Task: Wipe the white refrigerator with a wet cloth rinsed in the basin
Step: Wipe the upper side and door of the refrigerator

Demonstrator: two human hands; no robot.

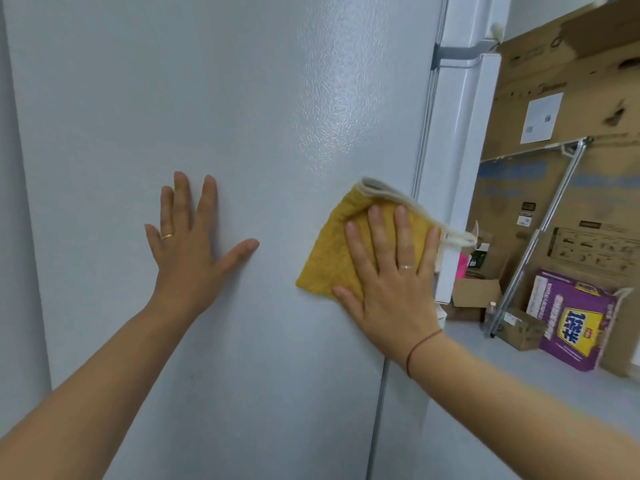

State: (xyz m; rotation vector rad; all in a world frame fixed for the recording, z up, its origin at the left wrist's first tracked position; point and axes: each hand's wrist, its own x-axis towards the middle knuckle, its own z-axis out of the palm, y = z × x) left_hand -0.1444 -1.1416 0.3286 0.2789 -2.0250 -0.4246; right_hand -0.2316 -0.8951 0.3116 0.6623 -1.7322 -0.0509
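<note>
The tall white refrigerator [242, 116] fills most of what I can see from here, its broad, faintly pebbled side panel facing the person. The panel's right edge runs down to the doors, where a grey gap [460, 53] splits the upper door from the lower. Past that edge, large brown cardboard sheets [571, 81] lean upright at the far right, and a strip of pale grey floor [519, 382] lies below them. A slanted silver metal pole [547, 230] stands against the cardboard. A purple printed bag with a yellow label [575, 320] sits on the floor beside the pole's foot.

The folded mustard-yellow cloth with cream trim [329, 251] lies flat on the panel, hard against its right edge. Its trimmed upper corner pokes just over that edge towards the doors. The right hand [391, 271] presses it there with a flat palm and straight, slightly spread fingers, gripping nothing. The left hand [190, 244] rests flat on bare panel well to the left, with fingers fanned and holding nothing. A stretch of plain panel lies between the two hands, and much more of it above them. A thin red string [420, 348] circles the right wrist.
</note>
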